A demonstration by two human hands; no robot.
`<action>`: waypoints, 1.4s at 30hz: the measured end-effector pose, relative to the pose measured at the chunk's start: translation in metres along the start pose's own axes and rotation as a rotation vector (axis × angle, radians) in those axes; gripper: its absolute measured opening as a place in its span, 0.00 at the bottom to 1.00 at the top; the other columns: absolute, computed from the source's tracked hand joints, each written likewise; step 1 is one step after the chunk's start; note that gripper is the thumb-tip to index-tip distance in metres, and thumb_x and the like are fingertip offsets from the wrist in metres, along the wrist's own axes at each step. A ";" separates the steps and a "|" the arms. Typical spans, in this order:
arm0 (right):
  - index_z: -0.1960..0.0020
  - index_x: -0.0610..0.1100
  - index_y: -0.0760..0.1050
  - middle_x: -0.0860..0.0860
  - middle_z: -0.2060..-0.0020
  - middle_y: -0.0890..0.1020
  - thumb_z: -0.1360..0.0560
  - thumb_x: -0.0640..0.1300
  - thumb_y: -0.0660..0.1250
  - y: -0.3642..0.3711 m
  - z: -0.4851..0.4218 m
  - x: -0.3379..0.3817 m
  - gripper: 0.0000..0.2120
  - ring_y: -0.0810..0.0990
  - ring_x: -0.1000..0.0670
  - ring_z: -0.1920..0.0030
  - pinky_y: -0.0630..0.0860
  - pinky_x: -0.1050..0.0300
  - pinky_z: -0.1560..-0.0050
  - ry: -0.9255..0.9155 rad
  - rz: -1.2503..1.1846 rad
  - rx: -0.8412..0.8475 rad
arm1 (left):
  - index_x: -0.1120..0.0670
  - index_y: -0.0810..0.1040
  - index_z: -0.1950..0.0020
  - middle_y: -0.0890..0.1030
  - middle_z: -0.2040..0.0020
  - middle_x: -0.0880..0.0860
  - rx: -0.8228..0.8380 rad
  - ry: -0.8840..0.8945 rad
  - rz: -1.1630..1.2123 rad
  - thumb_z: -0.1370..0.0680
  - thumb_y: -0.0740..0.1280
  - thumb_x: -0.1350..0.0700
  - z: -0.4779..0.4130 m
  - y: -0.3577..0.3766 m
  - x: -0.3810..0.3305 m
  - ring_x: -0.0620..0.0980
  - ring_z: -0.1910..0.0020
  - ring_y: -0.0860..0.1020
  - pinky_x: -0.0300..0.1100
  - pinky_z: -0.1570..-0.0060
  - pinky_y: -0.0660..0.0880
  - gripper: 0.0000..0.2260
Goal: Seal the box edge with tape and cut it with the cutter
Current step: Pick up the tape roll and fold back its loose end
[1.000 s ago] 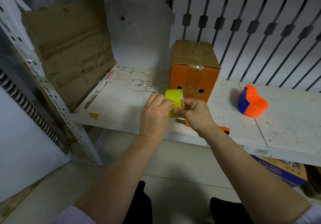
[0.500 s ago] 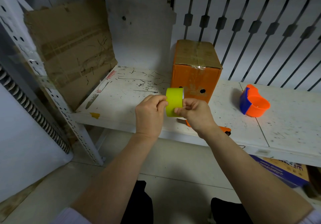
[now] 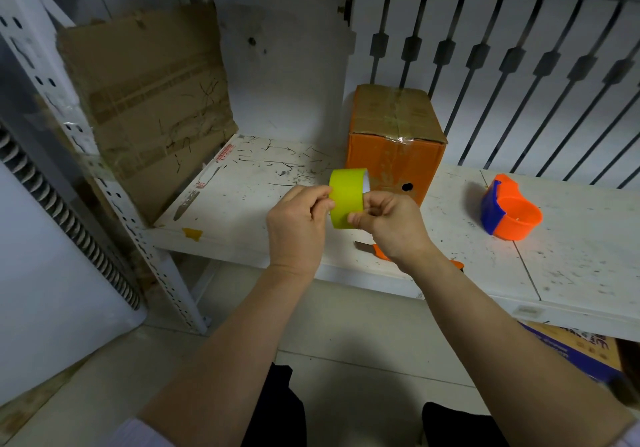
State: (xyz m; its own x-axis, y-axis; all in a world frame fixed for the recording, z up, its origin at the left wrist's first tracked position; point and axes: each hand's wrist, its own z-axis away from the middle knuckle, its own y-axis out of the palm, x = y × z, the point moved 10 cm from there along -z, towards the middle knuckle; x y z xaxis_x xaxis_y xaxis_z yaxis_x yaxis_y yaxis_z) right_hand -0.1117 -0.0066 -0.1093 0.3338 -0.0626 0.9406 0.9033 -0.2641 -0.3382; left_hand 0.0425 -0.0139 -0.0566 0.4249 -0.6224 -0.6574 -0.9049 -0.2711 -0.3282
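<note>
A roll of yellow-green tape (image 3: 347,197) is held up above the white shelf's front edge, between both hands. My left hand (image 3: 298,224) pinches its left side with thumb and fingers. My right hand (image 3: 391,223) grips its right side and lower rim. Behind the roll stands an orange cardboard box (image 3: 394,150) with a brown taped top and clear tape across the top seam. An orange cutter (image 3: 379,250) lies on the shelf under my right wrist, mostly hidden, its blade tip showing at the left.
An orange and blue tape dispenser (image 3: 509,213) sits on the white shelf (image 3: 571,249) to the right. A flat cardboard sheet (image 3: 149,100) leans against the perforated post (image 3: 114,183) at the left. A blue printed carton (image 3: 575,349) lies below the shelf.
Both hands have lifted the tape roll a little higher and turned it upright. My left fingers have shifted from over the roll to its left edge.
</note>
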 end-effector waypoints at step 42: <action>0.61 0.35 0.77 0.31 0.58 0.81 0.32 0.40 0.73 -0.015 0.011 0.011 0.08 0.80 0.30 0.55 0.79 0.32 0.58 -0.052 0.200 -0.106 | 0.60 0.81 0.55 0.83 0.61 0.58 0.001 -0.111 0.065 0.31 0.72 0.62 0.004 0.000 0.007 0.52 0.64 0.80 0.38 0.61 0.76 0.06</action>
State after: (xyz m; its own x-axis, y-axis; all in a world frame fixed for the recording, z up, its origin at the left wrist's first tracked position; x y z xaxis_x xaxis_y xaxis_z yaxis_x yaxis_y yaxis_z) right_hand -0.1183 0.0072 -0.0943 0.5190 -0.0746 0.8515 0.7854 -0.3515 -0.5095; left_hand 0.0454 -0.0155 -0.0638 0.3654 -0.5533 -0.7486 -0.9307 -0.2321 -0.2827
